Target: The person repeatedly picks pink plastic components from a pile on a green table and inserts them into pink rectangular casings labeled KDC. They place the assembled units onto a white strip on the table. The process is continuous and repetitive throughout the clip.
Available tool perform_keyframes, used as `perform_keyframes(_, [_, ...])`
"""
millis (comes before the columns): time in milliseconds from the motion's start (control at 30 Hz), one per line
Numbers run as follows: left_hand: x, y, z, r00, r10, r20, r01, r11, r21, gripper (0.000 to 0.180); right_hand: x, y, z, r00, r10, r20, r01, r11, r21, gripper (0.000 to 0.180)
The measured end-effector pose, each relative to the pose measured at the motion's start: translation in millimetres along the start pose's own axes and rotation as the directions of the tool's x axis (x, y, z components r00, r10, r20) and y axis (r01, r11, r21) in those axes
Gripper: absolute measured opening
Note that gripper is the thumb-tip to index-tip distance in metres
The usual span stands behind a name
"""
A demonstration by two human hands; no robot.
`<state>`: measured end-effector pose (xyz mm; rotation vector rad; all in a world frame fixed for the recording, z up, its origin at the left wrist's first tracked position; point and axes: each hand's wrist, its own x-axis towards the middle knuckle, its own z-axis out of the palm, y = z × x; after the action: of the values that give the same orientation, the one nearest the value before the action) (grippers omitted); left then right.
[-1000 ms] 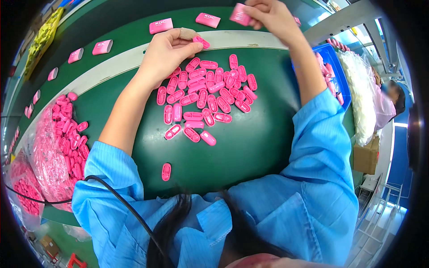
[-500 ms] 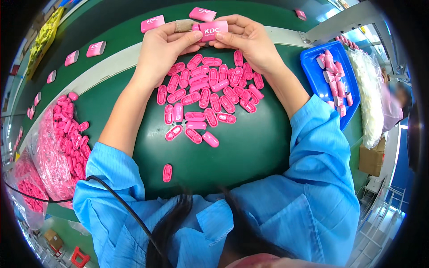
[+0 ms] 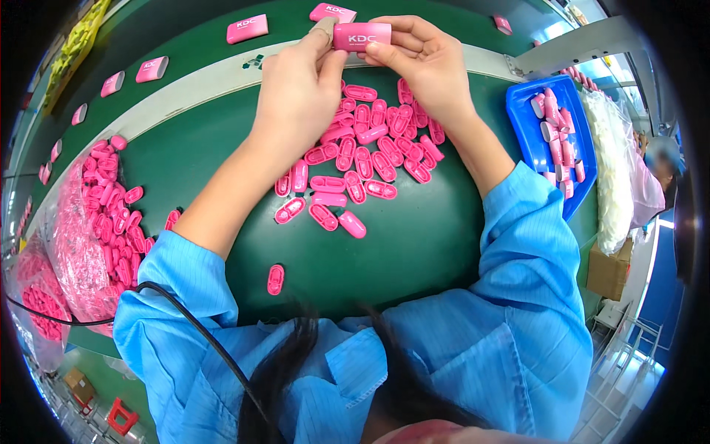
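Note:
Over the far part of the green worktop I hold up a flat pink case (image 3: pixel 362 37) with white lettering. My right hand (image 3: pixel 427 66) pinches its right end, thumb in front and fingers behind. My left hand (image 3: pixel 302 85) is at the left end, thumb and index finger closed against it; a tan cover wraps one finger. Whether a small part sits between those fingers is hidden. Below my hands lie many small oval pink caps (image 3: pixel 362 161), some hollow side up, others on their backs. One lone pink cap (image 3: pixel 276 280) lies nearer to me.
A blue tray (image 3: pixel 515 122) with pink cases stands at right, beside a clear bag (image 3: pixel 612 177) of whitish pieces. Clear bags (image 3: pixel 70 229) of pink caps lie at left. Beyond a pale rail (image 3: pixel 185 94), spaced pink cases (image 3: pixel 247 29) lie on a green belt. Another person sits far right.
My left hand has turned and moved right, its back now more toward me. The pink part between its fingers and the case no longer shows. Cases on the belt have shifted left.

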<state>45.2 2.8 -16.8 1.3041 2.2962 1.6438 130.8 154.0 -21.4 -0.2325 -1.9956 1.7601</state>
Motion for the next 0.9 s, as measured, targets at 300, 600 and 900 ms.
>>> perform_keyframes(300, [9,-7,3,0.994,0.100,0.054,-0.111,0.948,0.298,0.041,21,-3,-2,0.994,-0.027,-0.103,0.023,0.999,-0.045,0.026])
perform_keyframes(600, [2,3,-3,0.827,0.292,0.481,-0.466,0.835,0.293,0.015,79,39,-77,0.941,-0.038,-0.336,-0.129,0.878,-0.461,0.032])
perform_keyframes(900, [2,2,-3,0.916,0.282,0.287,-0.340,0.924,0.178,0.021,-43,-65,-231,0.960,0.029,-0.279,-0.277,-0.043,-0.960,0.039])
